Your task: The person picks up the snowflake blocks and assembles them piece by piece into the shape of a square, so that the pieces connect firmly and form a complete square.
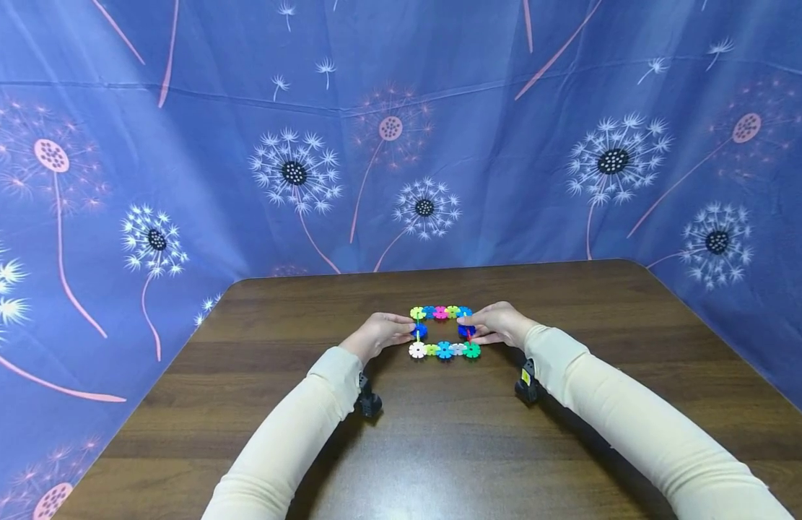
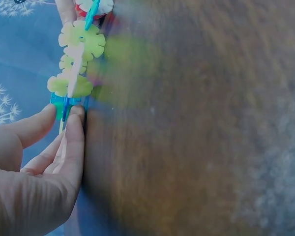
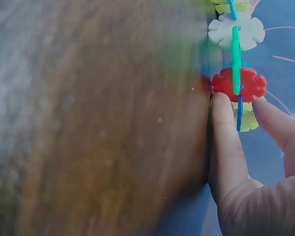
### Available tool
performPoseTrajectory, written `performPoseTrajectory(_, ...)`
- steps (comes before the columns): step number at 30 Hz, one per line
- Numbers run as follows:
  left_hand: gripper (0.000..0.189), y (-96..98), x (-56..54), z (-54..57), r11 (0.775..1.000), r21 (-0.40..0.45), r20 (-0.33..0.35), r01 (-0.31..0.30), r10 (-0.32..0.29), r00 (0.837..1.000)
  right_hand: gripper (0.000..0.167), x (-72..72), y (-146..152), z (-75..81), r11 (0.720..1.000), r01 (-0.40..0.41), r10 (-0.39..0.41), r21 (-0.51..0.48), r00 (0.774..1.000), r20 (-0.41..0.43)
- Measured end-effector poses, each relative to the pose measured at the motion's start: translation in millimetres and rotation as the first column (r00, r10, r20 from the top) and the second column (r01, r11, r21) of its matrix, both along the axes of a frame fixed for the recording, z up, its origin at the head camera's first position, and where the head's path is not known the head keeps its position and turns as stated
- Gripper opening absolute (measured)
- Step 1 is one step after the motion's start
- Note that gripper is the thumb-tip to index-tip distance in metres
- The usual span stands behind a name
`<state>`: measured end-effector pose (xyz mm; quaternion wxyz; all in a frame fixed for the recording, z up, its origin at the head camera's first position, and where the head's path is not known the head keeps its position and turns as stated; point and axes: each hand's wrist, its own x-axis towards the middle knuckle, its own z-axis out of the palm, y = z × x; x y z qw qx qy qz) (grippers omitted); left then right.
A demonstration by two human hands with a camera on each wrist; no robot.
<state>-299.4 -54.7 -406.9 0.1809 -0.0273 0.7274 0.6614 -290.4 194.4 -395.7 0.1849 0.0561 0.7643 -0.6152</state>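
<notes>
A rectangular ring of interlocking plastic flower discs (image 1: pixel 444 350) lies in the middle of the head view, its discs slotted together edge to edge. My left hand (image 1: pixel 377 336) pinches its left side between thumb and fingers; in the left wrist view the fingertips are at a green disc (image 2: pixel 59 112), below yellow-green discs (image 2: pixel 82 39). On the opposite side my right hand (image 1: pixel 504 323) pinches a red disc (image 3: pixel 250 84), seen in the right wrist view beside an upright green disc (image 3: pixel 236 61) and a white disc (image 3: pixel 253 32). My fingers partly hide both short sides.
The brown wooden table (image 1: pixel 433 448) extends around the ring. Behind it hangs a blue cloth (image 1: pixel 349 144) with a dandelion pattern. A black wrist camera (image 1: pixel 369 399) is worn under the left wrist, another black camera (image 1: pixel 526 384) under the right.
</notes>
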Motion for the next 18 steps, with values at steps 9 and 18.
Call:
performPoseTrajectory(9,0.031,-7.3,1.8,2.2,1.000,-0.003,-0.010,0.014,-0.014,1.000,0.042,-3.8,-2,-2.3,1.000,-0.010,0.010,-0.009,1.000,-0.007)
performPoseTrajectory(18,0.040,-21.5,6.3,-0.1,0.999,0.023,-0.013,0.043,-0.042,0.999,0.076,3.2,8,-2.1,0.999,-0.030,0.030,-0.028,0.999,0.012)
